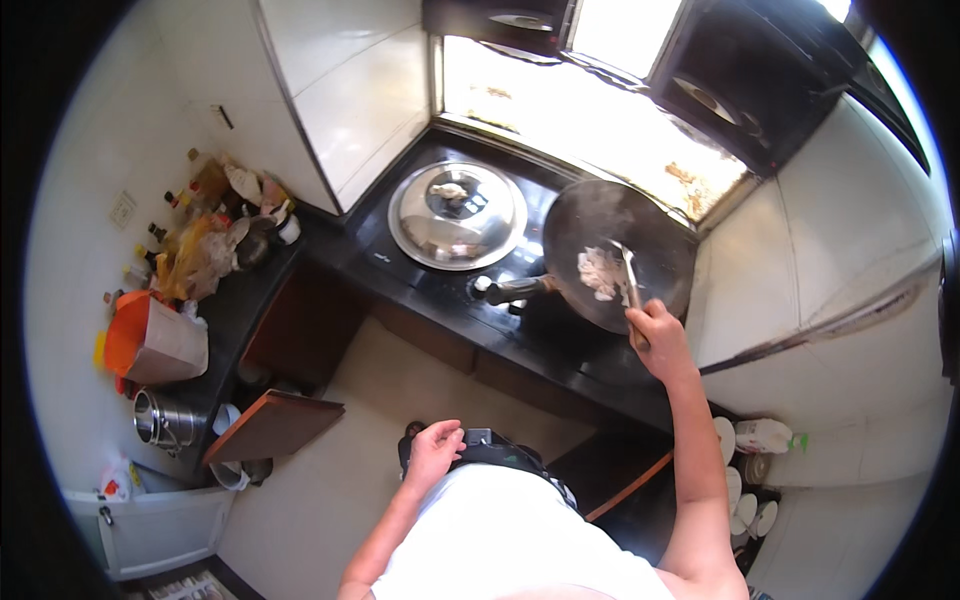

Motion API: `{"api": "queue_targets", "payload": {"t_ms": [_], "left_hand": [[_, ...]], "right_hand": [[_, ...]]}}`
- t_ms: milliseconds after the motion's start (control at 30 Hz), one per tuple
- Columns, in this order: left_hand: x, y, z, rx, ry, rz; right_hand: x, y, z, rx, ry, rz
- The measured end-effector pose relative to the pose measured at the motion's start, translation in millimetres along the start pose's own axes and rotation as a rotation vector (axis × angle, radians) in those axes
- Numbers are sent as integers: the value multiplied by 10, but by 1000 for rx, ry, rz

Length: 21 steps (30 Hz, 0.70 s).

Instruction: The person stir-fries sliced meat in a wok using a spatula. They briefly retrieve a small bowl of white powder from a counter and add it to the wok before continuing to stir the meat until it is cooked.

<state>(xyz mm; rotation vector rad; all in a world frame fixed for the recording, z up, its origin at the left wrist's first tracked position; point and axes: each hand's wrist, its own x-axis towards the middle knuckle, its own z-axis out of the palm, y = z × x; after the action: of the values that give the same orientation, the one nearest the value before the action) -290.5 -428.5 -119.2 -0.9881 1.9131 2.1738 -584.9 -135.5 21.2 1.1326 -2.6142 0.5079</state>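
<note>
A spatula (631,277) is in my right hand (658,337), its handle wrapped by my fingers and its metal end down in a dark wok (667,255). Pale pieces of food, seemingly meat (600,271), lie in the wok beside the spatula's head, and faint steam rises above them. The wok sits on the right side of the black stove, its handle (517,289) pointing left. My left hand (437,450) hangs in front of my waist with fingers loosely curled, touching no tool. A domed metal lid (457,217) covers the left side of the stove.
Bottles, plastic bags and an orange-lined bag (169,341) crowd the left counter near a steel pot (161,420). Below, a wooden cabinet door (274,427) stands ajar. White bowls and a plastic bottle (763,436) are at the right, behind my right arm.
</note>
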Motion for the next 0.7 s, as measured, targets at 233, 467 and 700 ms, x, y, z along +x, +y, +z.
{"api": "queue_targets", "payload": {"t_ms": [233,467,700], "left_hand": [[631,133,-826,56,158,150],[1676,621,-2139,-31,418,373],[3026,922,-4398,381,960,592]], "right_hand": [[-277,-528,403,-90,-106,71],[-140,-704,907,-152,-98,210],[-133,-688,1105,-336,-106,619]]}}
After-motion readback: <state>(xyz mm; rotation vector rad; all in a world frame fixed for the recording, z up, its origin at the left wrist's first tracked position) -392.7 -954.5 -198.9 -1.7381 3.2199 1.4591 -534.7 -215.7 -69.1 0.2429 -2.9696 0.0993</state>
